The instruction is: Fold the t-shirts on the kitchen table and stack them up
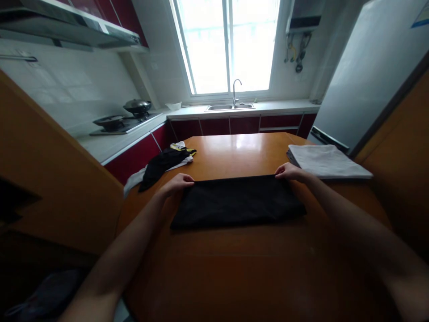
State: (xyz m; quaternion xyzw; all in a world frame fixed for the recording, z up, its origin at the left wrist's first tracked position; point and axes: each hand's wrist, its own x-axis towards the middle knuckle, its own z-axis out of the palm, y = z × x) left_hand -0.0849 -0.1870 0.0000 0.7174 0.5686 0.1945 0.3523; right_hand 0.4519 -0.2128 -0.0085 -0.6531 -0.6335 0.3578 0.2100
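Note:
A black folded cloth (237,201), perhaps a garment, lies as a wide flat strip on the wooden table (241,277). My left hand (179,182) pinches its far left corner. At the far right corner, my right hand (288,171) has the fabric between thumb and fingers. The far edge runs fairly straight from one hand to the other, and the near edge rests on the tabletop. How many layers are folded inside is hidden.
Crumpled black and white clothes (166,165) with yellow trim lie at the table's left edge. A flat stack of pale folded cloth (328,161) sits at the right. Beyond the table are a sink (219,107), a stove with pans (137,106) and a fridge (365,76).

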